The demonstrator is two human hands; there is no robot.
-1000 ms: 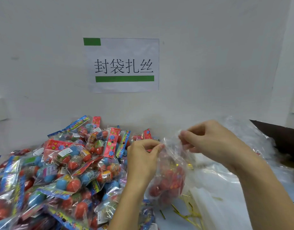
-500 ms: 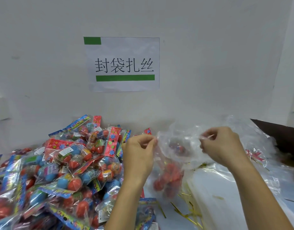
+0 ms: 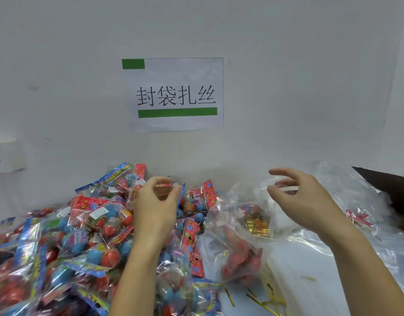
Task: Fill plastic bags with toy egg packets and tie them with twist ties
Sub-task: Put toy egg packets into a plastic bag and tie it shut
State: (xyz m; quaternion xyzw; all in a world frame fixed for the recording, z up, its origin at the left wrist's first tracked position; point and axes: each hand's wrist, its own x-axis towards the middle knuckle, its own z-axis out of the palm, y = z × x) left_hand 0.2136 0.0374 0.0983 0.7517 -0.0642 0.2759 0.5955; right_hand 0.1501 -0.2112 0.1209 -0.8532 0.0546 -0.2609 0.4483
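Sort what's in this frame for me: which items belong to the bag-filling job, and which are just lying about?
Job items:
- heap of colourful toy egg packets
- clear plastic bag partly filled with red eggs
- gold twist ties on the table
- stack of empty clear bags
- left hand, right hand

Lying about:
- white paper wall sign with green bars
- dark cardboard box

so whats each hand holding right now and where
Left hand pinches a toy egg packet by its top edge. Right hand holds nothing, fingers spread above the plastic bag.

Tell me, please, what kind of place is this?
Probably a packing station in a small workshop: a heap of toy egg packets, clear plastic bags, gold twist ties, and a printed sign on the wall.
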